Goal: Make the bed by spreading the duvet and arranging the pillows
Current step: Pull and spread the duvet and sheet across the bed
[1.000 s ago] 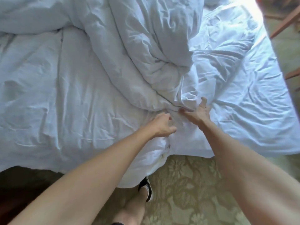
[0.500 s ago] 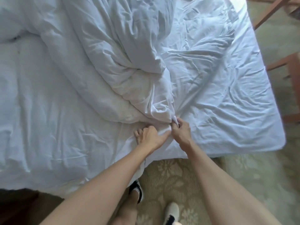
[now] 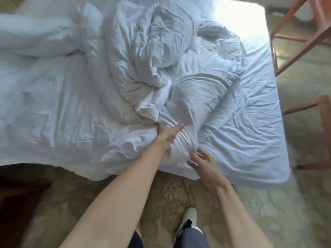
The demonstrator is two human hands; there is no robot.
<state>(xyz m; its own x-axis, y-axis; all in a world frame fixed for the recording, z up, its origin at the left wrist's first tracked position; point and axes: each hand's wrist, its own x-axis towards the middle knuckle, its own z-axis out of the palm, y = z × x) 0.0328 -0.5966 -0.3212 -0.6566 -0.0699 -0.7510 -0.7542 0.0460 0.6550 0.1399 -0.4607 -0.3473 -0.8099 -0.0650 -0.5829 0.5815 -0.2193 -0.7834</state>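
A white duvet [image 3: 152, 56] lies crumpled in a twisted heap across the middle of the bed, with one bunched end drawn to the near edge. My left hand [image 3: 166, 136] is pressed into that bunched end and grips a fold, its index finger stretched along the cloth. My right hand [image 3: 200, 159] hovers just right of the same bunch, fingers curled and apart, fingertips touching the fabric's edge. A white pillow [image 3: 30, 34] lies at the far left. The wrinkled sheet [image 3: 250, 126] shows bare on the right half of the bed.
An orange-brown wooden frame [image 3: 304, 33] stands close to the bed's right side, and more of it [image 3: 324, 133] is lower down. I stand on patterned beige carpet [image 3: 179, 192] at the near edge, one shoe [image 3: 189, 215] visible. Dark furniture [image 3: 16, 194] sits lower left.
The view has pulled back and shifted. The duvet end has been dragged toward the near edge and bunched up. My right hand has let go of the fabric and opened; my left still holds it.
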